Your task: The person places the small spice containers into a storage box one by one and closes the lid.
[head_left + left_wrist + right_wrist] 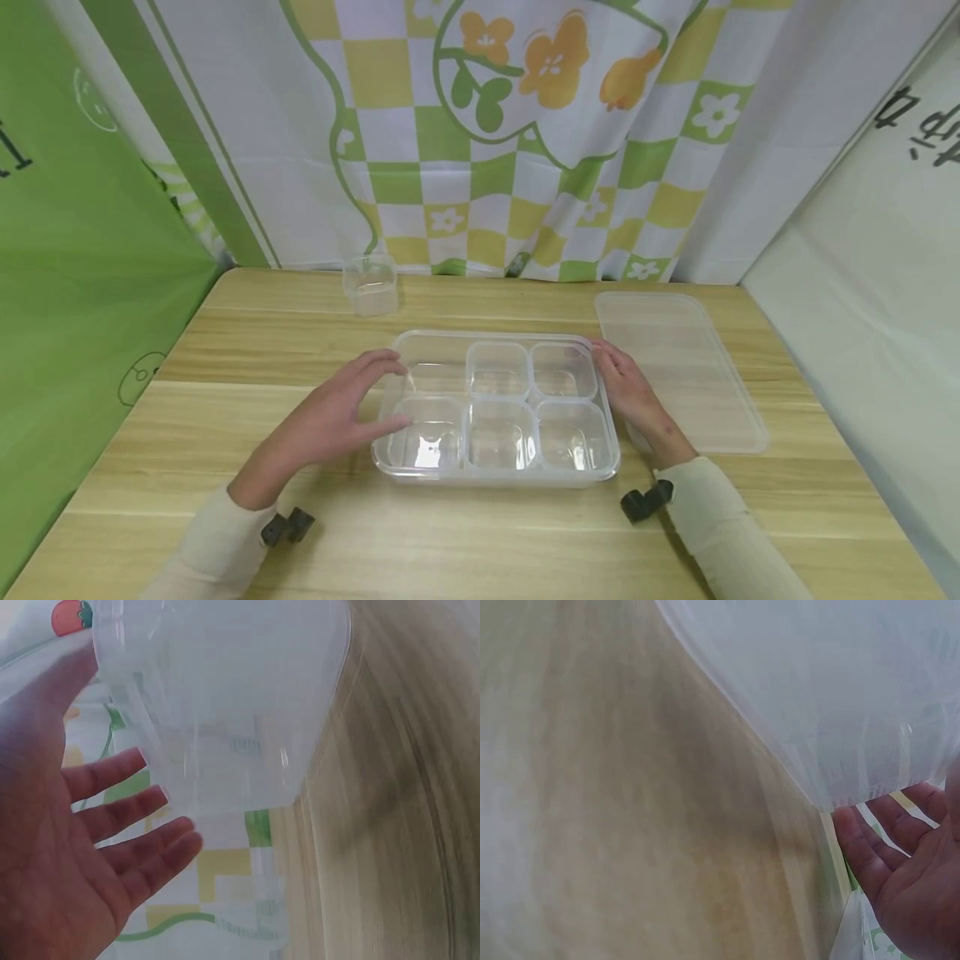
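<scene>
A clear rectangular plastic box (495,479) stands on the table with several small square clear cups (501,433) inside it. Bare box floor shows in its back left corner. My left hand (341,417) is at the box's left end, thumb and fingers spread apart over the rim. In the left wrist view, the fingers (135,814) are extended beside the clear plastic wall. At the right end, my right hand (628,385) lies along the box's side with its fingers by the back right corner. The right wrist view shows its fingertips (845,819) right at the box's lower edge.
Another small clear cup (371,287) stands at the table's back left. A flat translucent lid (682,367) lies to the right of the box, partly behind my right forearm. A checked curtain (517,192) hangs along the back edge of the wooden table (487,550).
</scene>
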Available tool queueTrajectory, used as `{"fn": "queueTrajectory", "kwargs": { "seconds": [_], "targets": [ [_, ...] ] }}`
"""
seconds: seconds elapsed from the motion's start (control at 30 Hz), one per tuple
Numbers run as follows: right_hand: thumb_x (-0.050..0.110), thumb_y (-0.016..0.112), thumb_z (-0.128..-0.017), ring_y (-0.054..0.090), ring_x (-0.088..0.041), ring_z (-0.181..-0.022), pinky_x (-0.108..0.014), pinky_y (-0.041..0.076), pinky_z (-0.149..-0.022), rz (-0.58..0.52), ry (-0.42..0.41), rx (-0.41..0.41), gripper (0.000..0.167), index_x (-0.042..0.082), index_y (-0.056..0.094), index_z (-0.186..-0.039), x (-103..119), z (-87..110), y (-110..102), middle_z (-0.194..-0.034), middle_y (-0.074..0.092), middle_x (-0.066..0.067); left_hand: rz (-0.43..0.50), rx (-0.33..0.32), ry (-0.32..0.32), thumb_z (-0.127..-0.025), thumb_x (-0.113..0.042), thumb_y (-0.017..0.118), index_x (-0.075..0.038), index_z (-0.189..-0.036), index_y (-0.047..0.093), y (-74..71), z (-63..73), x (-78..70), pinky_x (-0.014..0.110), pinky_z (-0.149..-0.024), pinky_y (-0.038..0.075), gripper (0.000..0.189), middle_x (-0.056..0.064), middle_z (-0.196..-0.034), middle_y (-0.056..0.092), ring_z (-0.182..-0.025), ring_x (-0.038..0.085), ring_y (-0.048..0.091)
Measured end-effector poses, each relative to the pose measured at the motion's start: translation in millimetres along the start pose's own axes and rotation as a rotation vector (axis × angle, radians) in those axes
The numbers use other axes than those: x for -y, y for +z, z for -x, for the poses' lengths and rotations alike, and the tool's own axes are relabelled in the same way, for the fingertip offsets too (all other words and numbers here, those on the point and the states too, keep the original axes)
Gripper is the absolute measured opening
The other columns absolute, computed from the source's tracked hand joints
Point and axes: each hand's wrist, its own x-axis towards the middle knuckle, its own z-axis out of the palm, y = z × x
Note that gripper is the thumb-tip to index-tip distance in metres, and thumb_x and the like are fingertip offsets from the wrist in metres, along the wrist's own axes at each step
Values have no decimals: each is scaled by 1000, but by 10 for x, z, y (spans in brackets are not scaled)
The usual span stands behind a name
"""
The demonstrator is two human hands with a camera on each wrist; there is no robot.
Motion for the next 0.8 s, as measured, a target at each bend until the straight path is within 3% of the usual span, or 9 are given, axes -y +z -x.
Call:
{"fn": "queueTrajectory", "kwargs": {
  "seconds": [0.23, 0.43, 0.6, 0.8],
  "targets": [
    [50, 32, -111, 46, -36, -137, -55, 30, -117, 13, -6, -11, 60, 8, 52, -149, -65, -39, 1, -148, 52, -19, 12, -191, 2, -97, -24, 74, -3, -134, 58, -87, -53, 159, 55, -103, 46, 46, 14, -138, 57, -127, 35, 54],
    [47, 33, -112, 46, -36, -138, -55, 31, -117, -25, -29, 4, 58, 6, 51, -150, -57, -45, -1, -148, 53, -19, -11, -321, -40, -96, -16, 72, 2, -135, 56, -174, -122, 370, 60, -107, 40, 46, 22, -137, 56, -130, 41, 50],
    [49, 33, -112, 46, -37, -138, -55, 31, -117, -11, -24, -7, 60, 6, 51, -150, -58, -46, -6, -148, 52, -20, 13, -391, -142, -97, -21, 71, 3, -143, 49, -207, -248, 600, 64, -108, 36, 57, 26, -144, 48, -134, 46, 43],
    [54, 36, -110, 39, -36, -143, -55, 26, -119, -44, 35, -10, 63, 11, 50, -153, -58, -31, -2, -156, 46, -15, 109, -399, -332, -97, -31, 72, 0, -155, 35, -149, -502, 898, 65, -109, 36, 76, 27, -153, 35, -136, 48, 39]
  ]
}}
